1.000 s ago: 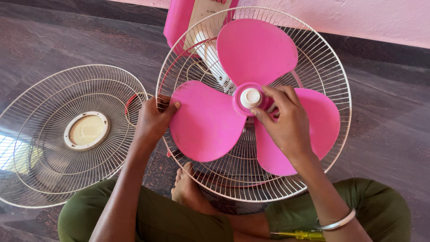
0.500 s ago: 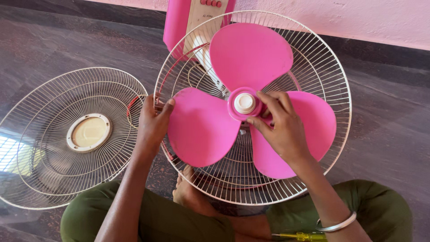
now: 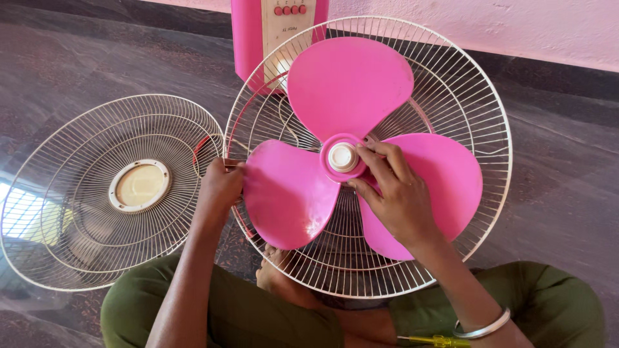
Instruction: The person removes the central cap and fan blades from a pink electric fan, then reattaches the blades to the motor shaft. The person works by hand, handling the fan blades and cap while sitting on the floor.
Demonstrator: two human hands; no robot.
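Two hands work: left hand [image 3: 220, 187] curled around the fan guard rim [image 3: 233, 138], right hand [image 3: 393, 193] fingertips pinching the white hub cap [image 3: 342, 157].

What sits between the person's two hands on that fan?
In the head view, one pink blade lies between the left hand on the wire guard's rim and the right hand at the white hub cap.
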